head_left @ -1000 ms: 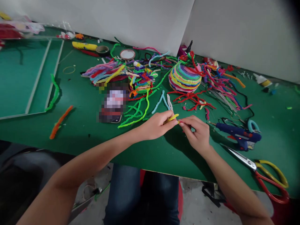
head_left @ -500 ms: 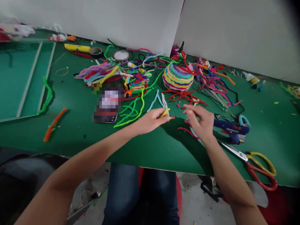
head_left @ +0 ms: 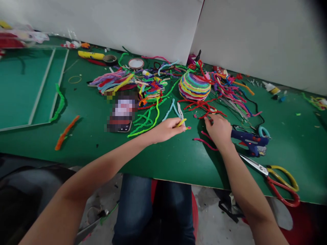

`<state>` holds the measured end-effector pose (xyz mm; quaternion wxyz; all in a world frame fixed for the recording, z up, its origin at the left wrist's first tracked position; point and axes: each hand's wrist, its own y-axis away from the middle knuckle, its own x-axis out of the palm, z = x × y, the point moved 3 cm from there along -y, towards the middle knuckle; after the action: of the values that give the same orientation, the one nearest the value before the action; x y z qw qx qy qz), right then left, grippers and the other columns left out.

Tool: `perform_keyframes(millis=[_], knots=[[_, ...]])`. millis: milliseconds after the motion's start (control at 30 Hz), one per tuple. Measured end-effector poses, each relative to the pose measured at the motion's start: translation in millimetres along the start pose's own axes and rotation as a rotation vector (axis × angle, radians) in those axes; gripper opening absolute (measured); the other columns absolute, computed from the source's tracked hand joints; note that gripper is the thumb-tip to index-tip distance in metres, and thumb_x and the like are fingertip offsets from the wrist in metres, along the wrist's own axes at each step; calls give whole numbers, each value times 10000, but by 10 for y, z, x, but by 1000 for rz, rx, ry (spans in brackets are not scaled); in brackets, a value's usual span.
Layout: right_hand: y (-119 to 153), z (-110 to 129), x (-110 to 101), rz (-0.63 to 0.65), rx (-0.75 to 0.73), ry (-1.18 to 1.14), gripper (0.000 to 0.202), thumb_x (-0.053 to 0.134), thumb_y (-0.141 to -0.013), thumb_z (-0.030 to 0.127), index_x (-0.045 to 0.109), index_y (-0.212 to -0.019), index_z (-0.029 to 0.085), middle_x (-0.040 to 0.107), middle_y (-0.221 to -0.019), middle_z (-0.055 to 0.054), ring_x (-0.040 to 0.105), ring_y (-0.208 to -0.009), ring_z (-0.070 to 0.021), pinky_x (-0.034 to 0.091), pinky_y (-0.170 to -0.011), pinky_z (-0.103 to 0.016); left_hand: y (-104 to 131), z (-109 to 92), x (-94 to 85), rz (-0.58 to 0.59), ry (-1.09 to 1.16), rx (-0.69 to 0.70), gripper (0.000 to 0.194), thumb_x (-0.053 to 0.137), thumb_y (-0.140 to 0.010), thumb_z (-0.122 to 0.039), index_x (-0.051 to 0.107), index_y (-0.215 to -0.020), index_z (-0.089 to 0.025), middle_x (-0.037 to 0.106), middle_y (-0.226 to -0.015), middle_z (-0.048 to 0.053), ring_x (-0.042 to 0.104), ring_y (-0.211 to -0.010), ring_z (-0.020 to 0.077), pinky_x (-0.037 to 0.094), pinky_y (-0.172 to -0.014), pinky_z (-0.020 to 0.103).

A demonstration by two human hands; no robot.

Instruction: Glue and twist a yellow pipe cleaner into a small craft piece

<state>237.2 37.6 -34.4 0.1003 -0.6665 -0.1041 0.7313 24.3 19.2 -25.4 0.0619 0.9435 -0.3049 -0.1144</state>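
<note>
My left hand (head_left: 166, 129) pinches a short yellow pipe cleaner (head_left: 181, 123) just above the green table (head_left: 163, 160). My right hand (head_left: 218, 129) lies palm down to its right, fingertips on the tangle of red pipe cleaners (head_left: 201, 108) in front of a striped ball wound from many colours (head_left: 194, 85); whether those fingers grip a strand is hidden. A loose pink piece (head_left: 204, 142) lies on the table just left of my right wrist.
A blue glue gun (head_left: 249, 139) and red-and-yellow scissors (head_left: 277, 178) lie right of my right hand. A phone (head_left: 120, 115), a heap of coloured pipe cleaners (head_left: 143, 86) and tape rolls (head_left: 136, 63) sit behind my left hand. An orange piece (head_left: 66, 132) and a framed green board (head_left: 28, 88) are at the left.
My right hand let go of the yellow piece that both hands held and moved away and right, onto the red pipe cleaners. My left hand kept the yellow piece.
</note>
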Motion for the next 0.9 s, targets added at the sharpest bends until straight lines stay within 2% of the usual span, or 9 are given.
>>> perform_keyframes(millis=[167, 267, 367, 500, 667, 900], knots=[[-30, 28, 55, 29, 6, 29, 228, 488, -854, 281, 693, -910, 197, 683, -936, -102, 625, -757, -232, 385, -559, -296, 3, -22, 7, 5, -20, 19, 241, 496, -845, -339, 376, -695, -194, 337, -620, -37, 314, -534, 77, 233, -510, 257], [-34, 37, 45, 22, -2, 24, 207, 478, -860, 257, 670, -897, 189, 675, -955, -105, 621, -747, -218, 385, -553, -284, 5, -20, 18, 21, -51, 17, 245, 475, -857, -349, 363, -703, -195, 376, -622, -32, 320, -524, 73, 245, -502, 249], [-21, 40, -2, -34, -27, -29, 188, 463, -866, 245, 630, -907, 171, 676, -921, -109, 628, -735, -220, 394, -550, -286, 7, -14, 16, 22, -75, 33, 222, 411, -895, -376, 399, -779, -187, 444, -648, -18, 391, -558, 80, 294, -521, 234], [34, 89, -64, -93, -104, -355, 118, 499, -840, 232, 604, -866, 186, 683, -764, -47, 639, -660, -181, 460, -600, -286, 17, -1, 2, 0, -76, 50, 284, 271, -949, -396, 408, -820, -183, 507, -655, -9, 412, -545, 74, 322, -527, 222], [149, 263, -108, -32, -115, -828, 65, 595, -795, 249, 644, -809, 209, 693, -732, 0, 646, -613, -140, 509, -580, -264, 49, -31, -2, -27, -132, 102, 228, 300, -953, -330, 389, -799, -188, 526, -645, -31, 405, -518, 61, 332, -537, 214], [232, 413, -185, -22, -151, -1009, 58, 658, -760, 209, 705, -779, 236, 696, -767, -5, 645, -728, -144, 500, -555, -251, 67, -85, 25, -48, -173, 152, 184, 393, -918, -275, 463, -786, -167, 543, -671, -30, 444, -542, 53, 346, -530, 195]])
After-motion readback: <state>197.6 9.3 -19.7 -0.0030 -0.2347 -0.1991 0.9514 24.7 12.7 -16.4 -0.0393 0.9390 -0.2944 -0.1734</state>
